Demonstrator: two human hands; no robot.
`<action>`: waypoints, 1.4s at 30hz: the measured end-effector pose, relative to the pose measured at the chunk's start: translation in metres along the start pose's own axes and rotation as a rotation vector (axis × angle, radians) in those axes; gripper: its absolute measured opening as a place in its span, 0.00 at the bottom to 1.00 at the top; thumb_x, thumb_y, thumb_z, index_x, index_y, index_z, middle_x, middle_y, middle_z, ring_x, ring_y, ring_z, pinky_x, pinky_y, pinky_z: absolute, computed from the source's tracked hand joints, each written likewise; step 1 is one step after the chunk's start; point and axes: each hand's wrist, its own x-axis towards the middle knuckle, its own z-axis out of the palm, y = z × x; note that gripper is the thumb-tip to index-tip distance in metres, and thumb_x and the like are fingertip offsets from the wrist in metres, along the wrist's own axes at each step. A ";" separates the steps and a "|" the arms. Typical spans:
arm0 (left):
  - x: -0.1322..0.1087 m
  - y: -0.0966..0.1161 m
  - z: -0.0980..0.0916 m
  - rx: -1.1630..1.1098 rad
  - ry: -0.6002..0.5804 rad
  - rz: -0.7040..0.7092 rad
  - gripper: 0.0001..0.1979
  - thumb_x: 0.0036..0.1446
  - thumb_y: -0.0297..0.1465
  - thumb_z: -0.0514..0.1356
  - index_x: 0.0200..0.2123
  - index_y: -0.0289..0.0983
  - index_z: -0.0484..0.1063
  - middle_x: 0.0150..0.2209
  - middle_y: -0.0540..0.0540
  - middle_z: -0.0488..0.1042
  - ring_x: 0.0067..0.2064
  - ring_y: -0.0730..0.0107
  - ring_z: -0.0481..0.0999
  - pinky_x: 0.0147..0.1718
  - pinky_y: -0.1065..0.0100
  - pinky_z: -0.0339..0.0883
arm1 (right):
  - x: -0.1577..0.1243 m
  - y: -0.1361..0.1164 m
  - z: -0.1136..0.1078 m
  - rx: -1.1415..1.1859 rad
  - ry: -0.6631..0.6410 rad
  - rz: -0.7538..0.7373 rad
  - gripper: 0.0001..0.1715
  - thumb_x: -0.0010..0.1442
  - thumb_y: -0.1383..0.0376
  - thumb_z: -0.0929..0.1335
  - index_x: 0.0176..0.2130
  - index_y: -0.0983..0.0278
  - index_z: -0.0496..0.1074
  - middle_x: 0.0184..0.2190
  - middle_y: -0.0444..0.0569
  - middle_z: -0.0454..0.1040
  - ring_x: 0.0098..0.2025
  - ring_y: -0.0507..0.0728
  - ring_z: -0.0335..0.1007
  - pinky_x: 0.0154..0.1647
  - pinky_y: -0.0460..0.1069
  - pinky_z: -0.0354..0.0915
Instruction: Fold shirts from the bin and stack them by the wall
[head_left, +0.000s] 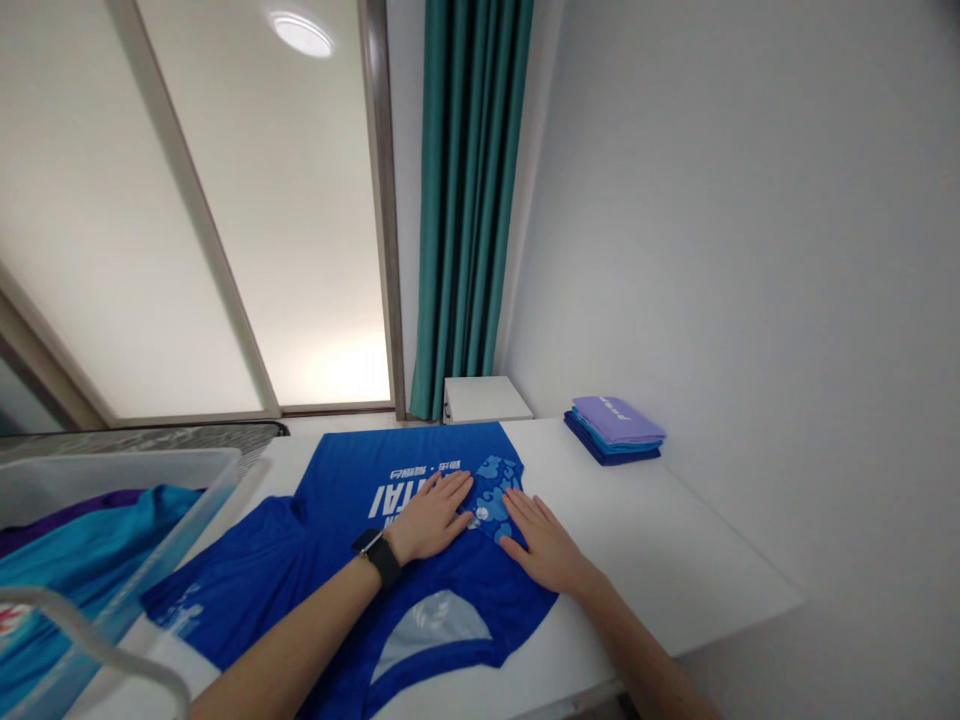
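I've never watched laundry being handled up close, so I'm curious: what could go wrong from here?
Possible snags, as I'd judge them:

1. The patterned sleeve lies folded over the blue shirt, with the left hand and right hand flat on that area; it might spring back if both lift.

2. The other sleeve lies close to the clear bin and could catch on it.

3. Creases near that sleeve might get pressed in.
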 end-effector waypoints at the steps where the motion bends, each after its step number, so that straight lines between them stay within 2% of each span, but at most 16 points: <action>1: -0.008 -0.003 -0.004 -0.005 0.003 -0.007 0.28 0.67 0.42 0.46 0.66 0.38 0.54 0.67 0.41 0.56 0.67 0.60 0.55 0.65 0.52 0.46 | 0.001 0.000 -0.001 0.016 -0.013 0.016 0.40 0.67 0.47 0.54 0.69 0.66 0.47 0.70 0.54 0.43 0.71 0.57 0.36 0.69 0.59 0.37; 6: -0.057 -0.023 -0.020 -0.013 0.009 -0.081 0.27 0.66 0.40 0.49 0.66 0.40 0.54 0.66 0.43 0.57 0.67 0.60 0.56 0.64 0.52 0.48 | 0.016 -0.017 -0.007 0.039 -0.036 0.039 0.40 0.67 0.47 0.54 0.69 0.64 0.46 0.70 0.53 0.41 0.71 0.59 0.33 0.69 0.62 0.31; 10: -0.089 -0.038 -0.029 0.002 0.039 -0.152 0.25 0.65 0.37 0.51 0.64 0.40 0.58 0.64 0.42 0.62 0.65 0.59 0.60 0.63 0.52 0.50 | 0.041 -0.058 -0.006 0.028 -0.049 -0.069 0.39 0.67 0.50 0.55 0.69 0.65 0.47 0.70 0.51 0.41 0.71 0.58 0.33 0.69 0.61 0.30; 13: -0.101 -0.046 -0.033 -0.002 0.097 -0.179 0.21 0.65 0.35 0.52 0.60 0.40 0.64 0.60 0.42 0.67 0.61 0.59 0.64 0.61 0.53 0.55 | 0.061 -0.093 -0.003 0.029 -0.077 -0.126 0.38 0.66 0.52 0.57 0.68 0.66 0.49 0.70 0.52 0.43 0.71 0.60 0.35 0.69 0.63 0.31; 17: -0.106 -0.047 -0.033 -0.046 0.157 -0.199 0.17 0.64 0.33 0.52 0.55 0.41 0.69 0.54 0.43 0.72 0.56 0.61 0.70 0.58 0.56 0.61 | 0.080 -0.125 0.000 0.026 -0.143 -0.139 0.35 0.64 0.55 0.59 0.66 0.66 0.56 0.67 0.56 0.55 0.68 0.63 0.48 0.66 0.62 0.44; 19: -0.106 -0.045 -0.033 -0.060 0.153 -0.211 0.17 0.64 0.32 0.53 0.54 0.40 0.70 0.55 0.43 0.72 0.55 0.60 0.69 0.57 0.56 0.61 | 0.085 -0.134 0.002 -0.002 -0.096 -0.120 0.33 0.64 0.56 0.59 0.64 0.65 0.60 0.63 0.57 0.61 0.64 0.65 0.55 0.63 0.61 0.52; 22: -0.107 -0.042 -0.032 -0.074 0.139 -0.225 0.18 0.62 0.30 0.54 0.54 0.39 0.70 0.56 0.42 0.71 0.56 0.59 0.69 0.58 0.55 0.61 | 0.086 -0.140 0.011 -0.054 0.042 -0.094 0.29 0.64 0.58 0.59 0.61 0.63 0.64 0.59 0.56 0.67 0.61 0.66 0.58 0.59 0.60 0.56; 25: -0.107 -0.041 -0.032 -0.092 0.145 -0.231 0.18 0.62 0.29 0.54 0.54 0.40 0.70 0.55 0.42 0.71 0.56 0.59 0.69 0.58 0.56 0.61 | 0.084 -0.140 0.023 -0.073 0.113 -0.087 0.27 0.65 0.58 0.58 0.60 0.61 0.65 0.59 0.56 0.66 0.60 0.66 0.58 0.60 0.60 0.54; 35: -0.114 -0.037 -0.041 -0.109 0.219 -0.237 0.16 0.64 0.30 0.53 0.53 0.42 0.71 0.53 0.44 0.72 0.54 0.63 0.70 0.56 0.59 0.63 | 0.084 -0.130 0.038 -0.024 0.116 -0.083 0.28 0.65 0.57 0.57 0.61 0.59 0.64 0.61 0.54 0.64 0.62 0.66 0.55 0.63 0.60 0.49; 38: -0.118 -0.042 -0.046 -0.097 0.276 -0.304 0.16 0.64 0.30 0.51 0.51 0.41 0.71 0.52 0.43 0.72 0.54 0.62 0.70 0.55 0.58 0.64 | 0.084 -0.131 0.040 -0.031 0.125 -0.083 0.28 0.65 0.57 0.57 0.62 0.59 0.64 0.61 0.54 0.63 0.63 0.66 0.54 0.63 0.61 0.49; 42: -0.131 -0.057 -0.050 -0.024 0.348 -0.470 0.18 0.63 0.31 0.51 0.55 0.40 0.69 0.55 0.41 0.69 0.57 0.57 0.68 0.57 0.55 0.62 | 0.083 -0.131 0.038 -0.040 0.114 -0.079 0.29 0.65 0.56 0.57 0.61 0.60 0.64 0.61 0.54 0.64 0.63 0.66 0.55 0.63 0.61 0.50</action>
